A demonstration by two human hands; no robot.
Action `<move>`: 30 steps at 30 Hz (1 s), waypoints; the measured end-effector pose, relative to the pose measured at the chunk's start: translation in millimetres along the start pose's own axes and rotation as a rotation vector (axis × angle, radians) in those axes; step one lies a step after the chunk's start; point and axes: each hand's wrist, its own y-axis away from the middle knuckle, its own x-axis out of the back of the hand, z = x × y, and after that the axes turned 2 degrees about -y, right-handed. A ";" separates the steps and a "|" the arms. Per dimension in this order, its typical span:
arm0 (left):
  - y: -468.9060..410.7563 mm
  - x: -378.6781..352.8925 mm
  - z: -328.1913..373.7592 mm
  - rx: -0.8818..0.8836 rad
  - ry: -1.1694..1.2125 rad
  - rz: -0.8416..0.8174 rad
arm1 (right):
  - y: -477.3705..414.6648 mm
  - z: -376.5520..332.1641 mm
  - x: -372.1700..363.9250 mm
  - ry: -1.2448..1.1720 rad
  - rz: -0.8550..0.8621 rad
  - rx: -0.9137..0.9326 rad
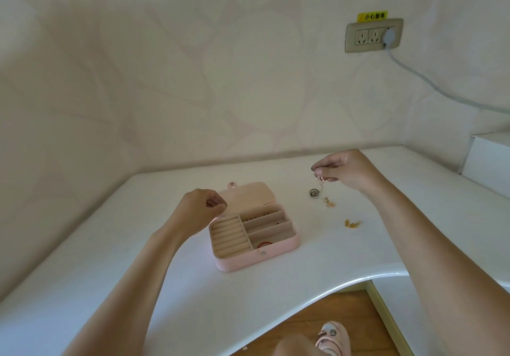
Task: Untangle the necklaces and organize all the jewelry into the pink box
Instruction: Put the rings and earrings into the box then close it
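Note:
The pink box (276, 253) lies open on the white desk, its lid leaning back and its beige compartments showing. A red band (264, 244) lies in the front right compartment, and a small dark piece (277, 223) in the one behind it. My right hand (347, 169) pinches a thin gold necklace (320, 181) and lifts it above the desk, right of the box. A silver ring piece (314, 192) lies under it. Gold jewelry (329, 202) and another gold cluster (352, 223) lie on the desk. My left hand (202, 209) hovers at the box's left rear corner, fingers curled, holding nothing visible.
The white desk (138, 245) has a curved front edge, with wooden floor and a pink shoe (332, 336) below. A wall socket (373, 36) with a grey cable (430, 82) sits up right. A white shelf (488, 159) stands at the right.

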 end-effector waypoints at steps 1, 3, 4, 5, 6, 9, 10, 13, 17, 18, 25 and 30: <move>1.5 0.0 -2.3 -0.002 -0.015 0.005 | 0.4 -1.3 -2.5 -0.020 -0.009 0.019; 1.8 -1.1 -8.1 -0.004 -0.056 0.049 | 1.2 -3.6 -6.2 -0.044 -0.018 0.042; 0.1 -1.2 -11.7 0.025 -0.072 0.092 | 1.4 -4.8 -7.9 -0.053 -0.022 0.047; -3.2 0.2 -15.8 0.089 -0.083 0.128 | 0.8 -5.9 -10.1 -0.064 -0.029 0.051; -8.3 1.8 -18.7 0.165 -0.096 0.139 | 0.9 -7.3 -12.1 -0.076 -0.037 0.054; -24.7 3.8 -27.7 0.323 -0.096 0.032 | -1.5 -10.7 -22.8 -0.116 -0.074 0.059; -28.7 1.4 -29.4 0.333 -0.052 0.019 | -2.3 -11.9 -27.3 -0.132 -0.090 0.054; -33.9 -10.9 -28.4 0.262 0.067 0.043 | -6.0 -13.4 -41.4 -0.168 -0.138 0.029; -37.8 -19.7 -18.8 0.178 -0.100 0.011 | -17.0 -13.8 -63.9 -0.242 -0.130 0.010; -40.3 -19.8 -17.9 0.163 -0.121 0.006 | -21.0 -14.5 -70.7 -0.263 -0.119 0.004; -60.4 -30.1 -27.8 0.145 -0.011 0.019 | -54.8 -15.1 -121.8 -0.137 -0.150 -0.004; -62.7 -37.7 -40.5 0.169 0.146 0.193 | -84.4 -13.4 -155.1 0.225 -0.119 -0.018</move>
